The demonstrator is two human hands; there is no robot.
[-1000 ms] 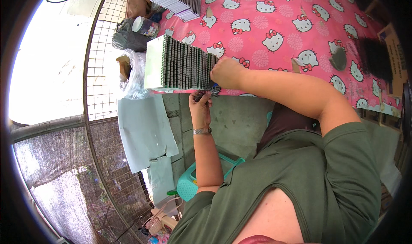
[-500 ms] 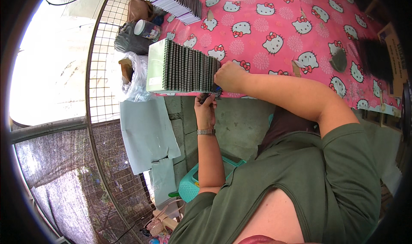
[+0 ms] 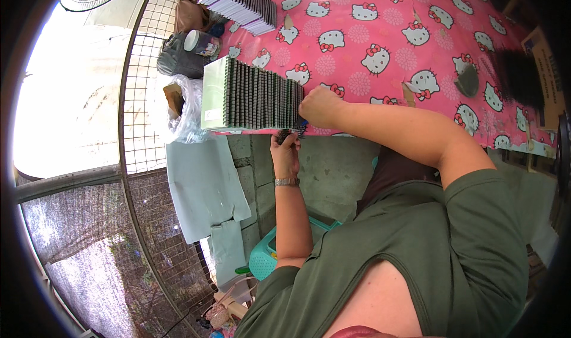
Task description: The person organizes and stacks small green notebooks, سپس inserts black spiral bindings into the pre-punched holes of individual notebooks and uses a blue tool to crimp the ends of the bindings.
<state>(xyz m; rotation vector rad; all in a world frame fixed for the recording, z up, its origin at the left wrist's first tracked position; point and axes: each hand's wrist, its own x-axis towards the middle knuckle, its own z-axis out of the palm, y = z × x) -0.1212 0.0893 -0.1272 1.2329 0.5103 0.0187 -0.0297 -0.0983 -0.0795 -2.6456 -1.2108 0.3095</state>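
A long row of spiral-bound notebooks point(image 3: 213, 97) with black coils and a pale green cover stands at the table's near edge. At the row's right end is my right hand point(image 3: 321, 106), its fingers closed against the last notebook; what they grip is hidden. Something small and blue point(image 3: 303, 124) shows just under that hand. Below the edge, my left hand point(image 3: 286, 152), with a metal-band watch point(image 3: 286, 182) on its wrist, is closed around a bunch of black binding coils point(image 3: 284, 137).
A pink patterned cover point(image 3: 363, 35) lies over the table. Farther back is a second notebook stack point(image 3: 244, 8). Along the left are a clear plastic bag point(image 3: 189, 109), a dark bag point(image 3: 178, 58), and a lidded jar point(image 3: 201, 42). A cardboard box point(image 3: 544, 79) stands at right, a teal stool point(image 3: 264, 258) below.
The view has shifted very slightly. Both hands stay at the right end of the notebook row, with almost no visible movement.
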